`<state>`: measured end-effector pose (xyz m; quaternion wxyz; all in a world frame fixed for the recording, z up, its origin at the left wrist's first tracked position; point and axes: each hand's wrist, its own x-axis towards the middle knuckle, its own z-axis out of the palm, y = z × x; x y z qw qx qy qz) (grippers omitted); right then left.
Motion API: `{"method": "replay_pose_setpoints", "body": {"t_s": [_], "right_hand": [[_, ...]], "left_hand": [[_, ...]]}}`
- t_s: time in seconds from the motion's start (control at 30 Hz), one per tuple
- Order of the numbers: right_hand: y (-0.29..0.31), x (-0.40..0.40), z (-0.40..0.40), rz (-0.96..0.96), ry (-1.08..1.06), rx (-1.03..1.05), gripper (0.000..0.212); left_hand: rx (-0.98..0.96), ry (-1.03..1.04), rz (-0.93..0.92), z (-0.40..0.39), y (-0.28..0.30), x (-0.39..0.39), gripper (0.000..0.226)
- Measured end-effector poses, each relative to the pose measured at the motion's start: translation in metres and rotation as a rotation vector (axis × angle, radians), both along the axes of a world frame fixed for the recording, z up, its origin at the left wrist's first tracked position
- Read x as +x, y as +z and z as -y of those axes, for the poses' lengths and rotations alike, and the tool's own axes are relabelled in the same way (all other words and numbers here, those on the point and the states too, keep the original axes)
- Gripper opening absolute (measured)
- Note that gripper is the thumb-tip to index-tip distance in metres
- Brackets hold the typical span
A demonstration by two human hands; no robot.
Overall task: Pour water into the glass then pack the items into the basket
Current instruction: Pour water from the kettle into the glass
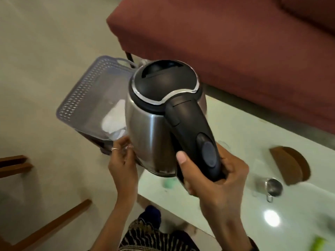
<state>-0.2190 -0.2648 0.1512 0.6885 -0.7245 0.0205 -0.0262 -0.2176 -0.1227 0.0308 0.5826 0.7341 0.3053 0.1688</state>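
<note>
The person's right hand [213,180] is wrapped round the black handle of the steel kettle [154,124], thumb up along its side, holding the kettle in the air past the near-left corner of the glass tabletop [244,127]. The left hand [123,160] has its fingers curled at the kettle's lower left side; it seems to pinch something small and clear there, but what it is cannot be made out. The lilac basket [87,95] sits beyond that corner, off the tabletop's left end, with a white item [114,118] in it.

Judging by this, the kettle is being packed. To do it well, the base should go in level, lowered into the free part of the basket beside the white item, with the left hand steadying the body until it stands.

The kettle hides the basket's right side and whatever carries the basket. No drinking glass is plainly seen; a small steel cup [273,187] stands near the tabletop's front edge, beside a brown wooden piece [290,163]. A green object at the lower right is cut off.
</note>
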Motion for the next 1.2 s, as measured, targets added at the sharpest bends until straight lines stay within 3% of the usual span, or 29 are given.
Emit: {"method": "replay_pose_setpoints", "body": {"t_s": [0.27, 0.47, 0.6, 0.77, 0.9, 1.07, 1.2], "right_hand": [[-0.015, -0.028, 0.091, -0.181, -0.229, -0.095, 0.029], [-0.039, -0.041, 0.132, -0.292, -0.299, -0.106, 0.027], [-0.05, -0.049, 0.155, -0.346, -0.317, -0.116, 0.038], [-0.064, -0.057, 0.171, -0.437, -0.283, -0.189, 0.042], [-0.072, -0.051, 0.176, -0.502, -0.223, -0.271, 0.043], [-0.083, -0.041, 0.178, -0.575, -0.172, -0.324, 0.043], [-0.087, -0.035, 0.175, -0.619, -0.116, -0.355, 0.038]], "left_hand": [[-0.048, -0.297, -0.073, 0.095, -0.034, 0.009, 0.024], [-0.13, -0.633, -0.262, 0.129, -0.085, 0.021, 0.025], [-0.269, -0.736, -0.344, 0.141, -0.108, 0.036, 0.049], [-0.071, -0.928, -0.344, 0.155, -0.138, 0.063, 0.089], [0.137, -1.118, -0.387, 0.161, -0.155, 0.081, 0.105], [0.189, -1.151, -0.435, 0.162, -0.165, 0.09, 0.094], [0.117, -1.108, -0.405, 0.16, -0.165, 0.089, 0.085]]}}
